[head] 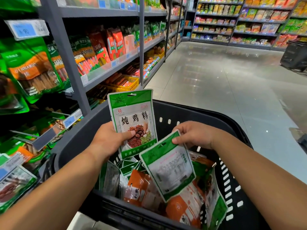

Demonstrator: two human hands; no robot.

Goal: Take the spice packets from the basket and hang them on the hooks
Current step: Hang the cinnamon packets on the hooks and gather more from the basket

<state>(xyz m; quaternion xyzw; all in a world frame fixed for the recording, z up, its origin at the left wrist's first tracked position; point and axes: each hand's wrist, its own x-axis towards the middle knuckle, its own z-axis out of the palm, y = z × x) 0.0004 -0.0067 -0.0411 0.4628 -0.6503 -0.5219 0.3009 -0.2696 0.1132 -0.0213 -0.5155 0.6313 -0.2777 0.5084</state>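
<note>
- Our left hand (pixel 108 140) has its fingers (pixel 131 133) curled round an upright packet (pixel 132 113), hang hole uppermost, probably ready for a hook.
- Our right hand (pixel 194 136) pinches a second packet (pixel 169 166) by its top corner, just above the basket (pixel 232 123).
- The hung packets (pixel 33 72) are at left.

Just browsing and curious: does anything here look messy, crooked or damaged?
Nothing looks damaged or spilled. The green-and-white spice packet pinched by the right hand hangs tilted, back side showing, and the orange and green packets in the black plastic basket lie jumbled.
</note>
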